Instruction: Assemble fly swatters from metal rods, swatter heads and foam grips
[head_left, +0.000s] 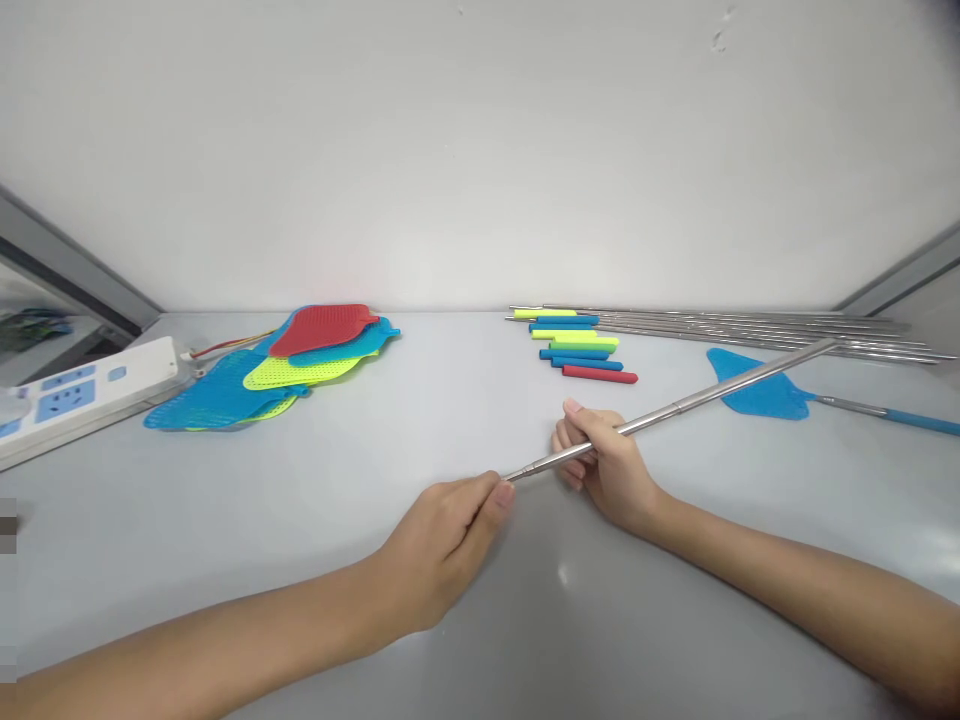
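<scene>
My left hand [457, 545] is closed on the thin end of a silver telescopic rod [675, 408]. The rod slants up to the right, and its thicker end reaches over the table near the other rods. Around its middle, my right hand [607, 465] is closed too, with the thumb lying along the tube. Just beyond my right hand lie several coloured handle sleeves [600, 374] in red, blue, green and yellow. To the right, partly behind the rod, rests a blue fly swatter [765, 388] with a metal shaft and blue handle.
Several loose swatter heads [322, 332] in red, blue and yellow are piled at the back left. Beside them stands a white power strip [97, 390] with wires. A bundle of metal rods [757, 328] lies along the wall at the back right.
</scene>
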